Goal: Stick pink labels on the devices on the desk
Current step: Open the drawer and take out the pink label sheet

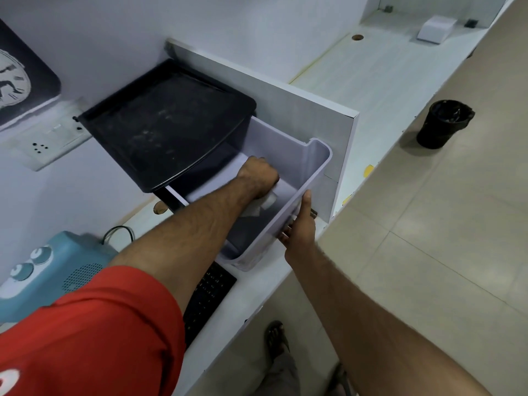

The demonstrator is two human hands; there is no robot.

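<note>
Two bare hands work at a pale lilac plastic drawer (288,155) pulled out from under a black plastic lid (168,121) of a storage unit on the white worktop (380,81). Left hand (258,175) is down inside the drawer, fingers curled over white paper scraps (267,200) near the drawer's middle; whether it actually pinches any of them I cannot tell, and no pink shows among them. Right hand (300,224) grips the drawer's front wall at about 4 o'clock from the left hand, thumb lying up along the rim, fingers (285,234) hooked under the outer face. That front wall overhangs the worktop's near edge, above the beige tiled floor (428,224). A white upright divider panel (300,104) stands just beside the drawer's far side at 1 o'clock, leaving little room there. At 7 o'clock of the drawer lie a black keyboard (208,292) and, further left, a light blue device with round dials (57,261), both near the worktop's front edge. At 2 o'clock, well apart, a black bin (443,124) stands on open floor.
</note>
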